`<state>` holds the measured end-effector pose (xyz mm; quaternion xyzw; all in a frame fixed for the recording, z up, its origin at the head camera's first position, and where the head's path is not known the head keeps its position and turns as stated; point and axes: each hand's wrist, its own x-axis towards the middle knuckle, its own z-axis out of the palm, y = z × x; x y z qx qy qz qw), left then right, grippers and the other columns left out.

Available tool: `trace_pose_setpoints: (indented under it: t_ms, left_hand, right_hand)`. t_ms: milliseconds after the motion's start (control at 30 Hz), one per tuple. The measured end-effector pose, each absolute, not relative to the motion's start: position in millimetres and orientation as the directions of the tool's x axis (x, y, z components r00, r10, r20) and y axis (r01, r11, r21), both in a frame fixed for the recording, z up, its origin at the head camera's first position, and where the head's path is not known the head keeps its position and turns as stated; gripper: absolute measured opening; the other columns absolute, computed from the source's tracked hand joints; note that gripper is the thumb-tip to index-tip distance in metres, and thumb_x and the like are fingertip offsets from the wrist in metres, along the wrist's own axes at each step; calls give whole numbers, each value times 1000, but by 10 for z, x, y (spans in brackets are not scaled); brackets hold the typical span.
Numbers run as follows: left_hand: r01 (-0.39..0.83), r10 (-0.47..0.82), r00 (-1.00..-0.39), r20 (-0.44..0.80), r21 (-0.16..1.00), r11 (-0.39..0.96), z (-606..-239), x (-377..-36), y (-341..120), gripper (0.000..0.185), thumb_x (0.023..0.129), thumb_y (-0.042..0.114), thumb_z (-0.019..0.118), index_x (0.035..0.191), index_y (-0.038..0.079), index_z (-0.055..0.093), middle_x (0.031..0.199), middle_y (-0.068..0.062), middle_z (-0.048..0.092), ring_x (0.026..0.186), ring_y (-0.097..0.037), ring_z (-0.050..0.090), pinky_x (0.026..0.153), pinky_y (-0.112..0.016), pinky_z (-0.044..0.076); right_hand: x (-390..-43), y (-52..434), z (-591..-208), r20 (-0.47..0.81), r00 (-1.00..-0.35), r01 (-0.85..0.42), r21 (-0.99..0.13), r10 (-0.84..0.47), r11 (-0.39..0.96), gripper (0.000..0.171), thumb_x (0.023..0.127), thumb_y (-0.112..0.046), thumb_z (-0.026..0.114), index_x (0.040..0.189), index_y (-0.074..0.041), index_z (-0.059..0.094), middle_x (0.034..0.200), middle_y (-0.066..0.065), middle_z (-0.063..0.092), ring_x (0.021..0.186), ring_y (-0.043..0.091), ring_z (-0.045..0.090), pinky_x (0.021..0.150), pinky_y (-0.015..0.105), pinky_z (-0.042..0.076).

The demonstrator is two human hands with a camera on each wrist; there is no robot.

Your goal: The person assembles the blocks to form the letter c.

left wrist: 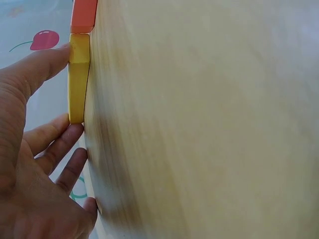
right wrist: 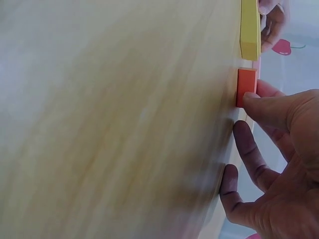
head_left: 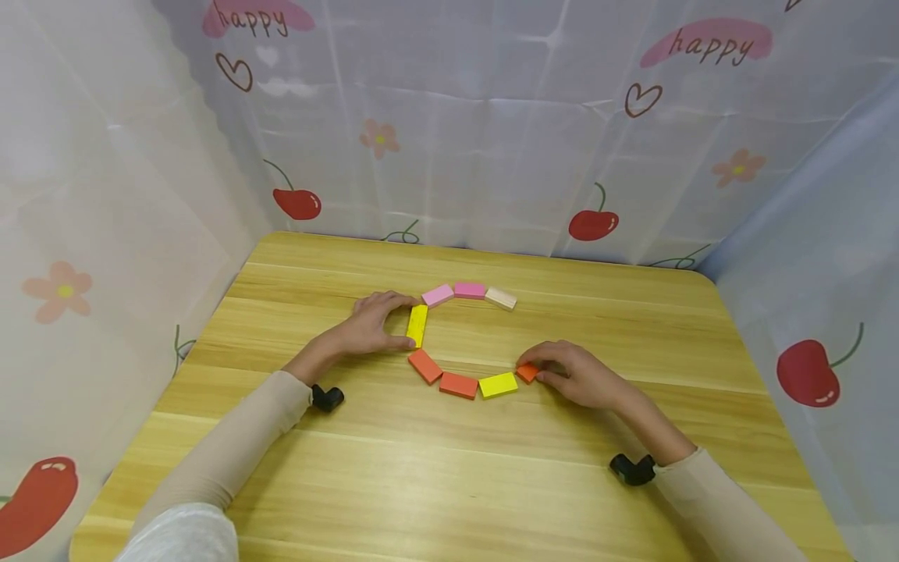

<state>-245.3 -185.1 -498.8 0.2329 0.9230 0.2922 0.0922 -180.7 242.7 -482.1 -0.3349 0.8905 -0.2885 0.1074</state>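
Observation:
Several coloured blocks lie on the wooden table in a curved line that is open on the right. At the left of the curve, my left hand (head_left: 368, 324) pinches a yellow block (head_left: 417, 326) lengthwise, thumb at its near end and fingers at its far end. My right hand (head_left: 579, 375) pinches a short orange block (head_left: 527, 373) between thumb and index finger, its other fingers on the tabletop. Close to the orange block is a second yellow block (head_left: 498, 385). Two red-orange blocks, one an end block (head_left: 424, 366) and one a front block (head_left: 459, 385), continue the curve.
Along the far side lie a light pink block (head_left: 438, 296), a darker pink block (head_left: 470, 290) and a plain wood block (head_left: 501, 298). A printed curtain (head_left: 485, 172) hangs behind the wooden table (head_left: 421, 484) and at both sides. A black wrist device (head_left: 632, 470) sits by each forearm.

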Motion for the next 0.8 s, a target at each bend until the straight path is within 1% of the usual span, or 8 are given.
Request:
trace_pose_setpoints:
  t_ms: [500,667,733,800]
  left_hand:
    - [377,484,-874,-35,578,723,-4971,-2446,-1844,82,87,50,87,157,24,54,159,-5,55,150,-37,43,117,-65,24]
    - [374,483,-875,-36,583,721,-4968,-2445,-1845,82,87,50,87,157,24,54,158,-5,55,149,-37,43,118,-65,24]
    - [373,483,-875,-39,583,722,-4974,-2446,-1848,81,87,51,87,157,25,54,158,-5,55,149,-36,44,117,-64,24]
    - [373,484,-874,-40,584,721,-4985,-2447,-1852,81,87,51,86,157,25,54,158,-4,55,149,-35,44,117,-64,24]
  right_hand:
    - [-1806,2381,-4796,-2,-747,-537,-587,-664,606,39,102,-1,68,136,-20,73,137,-2,74,124,22,68,107,52,53]
    - [-1809,2370,-4793,-1,-744,-537,-595,-669,598,38,102,0,68,136,-18,73,136,-2,74,121,21,68,105,50,55]
    - [-1811,2374,-4800,-4,-743,-533,-601,-669,595,41,102,0,68,138,-18,72,138,-1,74,121,20,68,105,49,55]
    - [-1809,2382,-4809,-9,-747,-526,-605,-665,598,45,102,-1,69,144,-18,69,141,-1,72,117,18,68,104,47,56]
